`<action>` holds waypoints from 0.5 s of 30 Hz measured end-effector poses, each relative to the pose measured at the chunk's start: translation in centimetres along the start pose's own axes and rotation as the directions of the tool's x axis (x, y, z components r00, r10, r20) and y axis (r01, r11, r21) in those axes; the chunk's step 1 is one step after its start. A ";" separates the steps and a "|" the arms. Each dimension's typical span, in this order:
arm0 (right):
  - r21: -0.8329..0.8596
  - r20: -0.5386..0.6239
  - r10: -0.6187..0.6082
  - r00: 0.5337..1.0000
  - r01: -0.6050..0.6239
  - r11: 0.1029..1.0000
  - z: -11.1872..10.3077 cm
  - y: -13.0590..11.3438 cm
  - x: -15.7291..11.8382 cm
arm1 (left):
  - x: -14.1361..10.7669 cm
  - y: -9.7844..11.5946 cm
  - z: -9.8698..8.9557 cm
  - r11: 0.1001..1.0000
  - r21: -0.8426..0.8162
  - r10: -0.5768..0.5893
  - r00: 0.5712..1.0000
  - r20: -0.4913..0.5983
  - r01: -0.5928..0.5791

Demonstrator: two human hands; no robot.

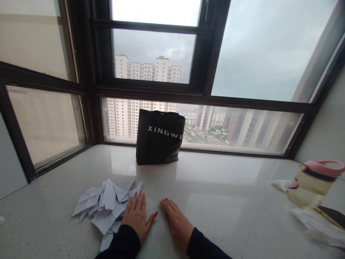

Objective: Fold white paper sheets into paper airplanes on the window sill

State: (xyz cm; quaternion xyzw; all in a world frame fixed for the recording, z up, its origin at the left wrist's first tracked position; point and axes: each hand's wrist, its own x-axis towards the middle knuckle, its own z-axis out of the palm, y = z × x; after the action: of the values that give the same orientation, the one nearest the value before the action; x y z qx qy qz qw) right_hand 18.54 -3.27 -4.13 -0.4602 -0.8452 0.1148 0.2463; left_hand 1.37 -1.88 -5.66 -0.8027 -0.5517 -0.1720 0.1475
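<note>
A heap of folded white papers [108,196] lies on the speckled white counter [215,216], at the left. My left hand [137,217] rests flat beside the heap, its fingers stretched forward and thumb out to the right; it overlaps the heap's right edge, and I cannot tell whether it presses on the papers. My right hand [176,222] lies low on the counter, a short gap from the left thumb, with fingers extended and nothing in them. Behind both hands, a black bag [161,144] with white lettering stands upright near the window.
At the right stand a pale yellow bottle with a pink lid [309,187], a dark phone [332,217] and a crumpled clear plastic wrapper [315,226]. Window frames [188,94] border the counter's back edge. A wall rises on the right.
</note>
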 end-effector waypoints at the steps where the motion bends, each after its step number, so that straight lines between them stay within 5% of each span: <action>1: -0.007 0.009 0.001 1.000 -0.001 1.000 -0.1 -0.1 0.0 | 0.1 0.0 0.1 0.999 -0.014 0.051 0.998 -0.021 -0.051; 6: -0.018 0.045 0.005 0.999 -0.004 1.000 -0.1 -0.1 0.1 | -0.1 0.6 2.1 0.911 -0.202 0.345 0.932 -0.106 -0.360; 15: -0.048 0.068 0.009 0.998 -0.006 0.999 -0.1 -0.2 0.1 | -0.7 1.1 3.1 0.874 -0.340 0.334 0.937 -0.101 -0.348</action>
State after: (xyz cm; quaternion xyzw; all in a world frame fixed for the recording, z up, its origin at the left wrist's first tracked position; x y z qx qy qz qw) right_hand 18.42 -3.31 -3.90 -0.4652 -0.8538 0.1109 0.2059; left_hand 2.48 -1.49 -8.82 -0.8969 -0.3589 -0.2552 0.0402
